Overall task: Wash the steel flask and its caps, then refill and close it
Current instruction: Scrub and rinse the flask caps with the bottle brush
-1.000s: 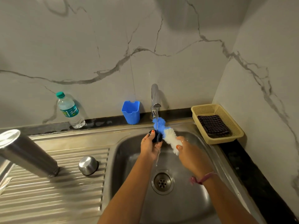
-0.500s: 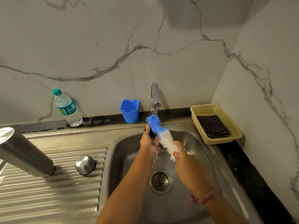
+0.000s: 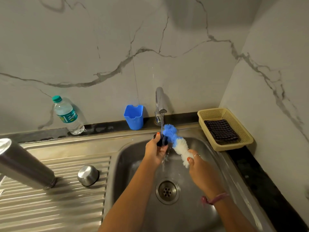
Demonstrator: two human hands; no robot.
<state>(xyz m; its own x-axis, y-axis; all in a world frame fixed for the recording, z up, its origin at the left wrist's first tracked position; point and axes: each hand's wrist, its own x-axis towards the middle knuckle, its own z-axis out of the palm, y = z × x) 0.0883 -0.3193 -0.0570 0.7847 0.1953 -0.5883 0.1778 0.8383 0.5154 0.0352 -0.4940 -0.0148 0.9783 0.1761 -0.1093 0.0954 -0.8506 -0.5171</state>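
Note:
Over the sink basin [image 3: 197,215], my left hand [image 3: 154,152] grips a small black inner cap [image 3: 161,140] under the running water from the tap [image 3: 159,104]. My right hand [image 3: 199,166] holds a blue and white bottle brush [image 3: 175,141], whose blue tip rests against the cap. The steel flask [image 3: 23,164] stands mouth down on the ribbed drainboard [image 3: 50,206] at the left. A steel outer cap [image 3: 88,175] sits upside down just right of the flask.
A plastic water bottle [image 3: 67,115] and a blue holder cup [image 3: 133,117] stand along the back ledge. At the right, a beige basket [image 3: 242,131] holds a dark checked cloth [image 3: 220,130]. Marble walls close in behind and on the right.
The brush tip has shifted from over the cap to its right side, and my left hand has turned the cap slightly under the stream. Flask and steel cap have not moved.

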